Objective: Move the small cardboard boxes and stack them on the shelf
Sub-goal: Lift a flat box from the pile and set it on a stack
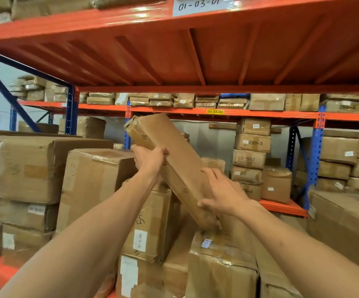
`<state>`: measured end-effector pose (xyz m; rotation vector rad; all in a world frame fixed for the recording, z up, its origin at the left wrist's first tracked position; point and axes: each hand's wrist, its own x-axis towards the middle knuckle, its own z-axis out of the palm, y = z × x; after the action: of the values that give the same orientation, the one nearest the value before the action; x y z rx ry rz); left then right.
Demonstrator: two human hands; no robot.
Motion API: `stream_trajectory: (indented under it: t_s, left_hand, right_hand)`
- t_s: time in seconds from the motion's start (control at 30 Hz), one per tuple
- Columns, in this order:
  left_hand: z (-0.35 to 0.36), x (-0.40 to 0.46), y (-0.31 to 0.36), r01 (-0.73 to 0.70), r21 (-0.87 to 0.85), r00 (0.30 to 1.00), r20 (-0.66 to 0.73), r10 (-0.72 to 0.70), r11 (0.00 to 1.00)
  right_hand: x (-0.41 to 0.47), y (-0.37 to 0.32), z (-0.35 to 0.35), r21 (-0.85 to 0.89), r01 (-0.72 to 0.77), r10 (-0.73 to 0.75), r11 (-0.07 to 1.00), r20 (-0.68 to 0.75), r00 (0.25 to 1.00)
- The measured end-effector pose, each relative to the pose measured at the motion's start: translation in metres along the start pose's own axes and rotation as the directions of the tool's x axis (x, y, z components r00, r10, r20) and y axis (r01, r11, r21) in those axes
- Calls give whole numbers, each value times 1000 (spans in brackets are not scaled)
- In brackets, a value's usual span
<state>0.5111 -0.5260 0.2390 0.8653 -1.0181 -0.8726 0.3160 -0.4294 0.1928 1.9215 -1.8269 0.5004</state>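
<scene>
Cardboard, long and narrow: you held the box point(170, 166) tilted above the stacked cartons point(152, 222), left hand point(150, 160) clamped on its far edge, right hand point(223, 194) gripping its near end, likely angling it toward the shelf point(281, 206).

In the middle of the frame, two bare hands are holding a long brown cardboard box point(170, 160) up in the air, tilted so its top end is leaning toward the upper left. The left hand point(150, 158) is gripping the box's left edge near the middle, and the right hand point(221, 192) is holding it near the bottom end. Below the hands, big taped boxes point(152, 222) are sitting in a pile, and an orange shelf point(174, 50) is stretching across the top of the frame with a white label point(200, 5) reading 01-03-01.
</scene>
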Motion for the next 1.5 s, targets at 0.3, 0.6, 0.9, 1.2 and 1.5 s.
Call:
stream_trajectory:
  t_s: [0.3,0.6,0.9,1.2,1.5]
  left_hand:
    - [29,-55,0,-484,22,754,518,404,875]
    - [33,-79,-20,-567,-48,516,757,400,822]
    - [20,-77,-24,-780,185,515,733,445,598]
    - [40,-102,-53,-823,271,506,748,428,499]
    - [81,-138,-42,-841,241,484,736,473,484]
  right_hand:
    - [20,24,-93,43,-145,149,988,-456,877]
    - [-26,103,-157,-268,-212,217,940,-10,976]
    - [-65,89,-146,-359,-74,45,930,-87,995]
    - [-109,105,-140,-502,-7,-102,865,-190,977]
    - [-148,146,-147,-556,-43,-126,830,-263,957]
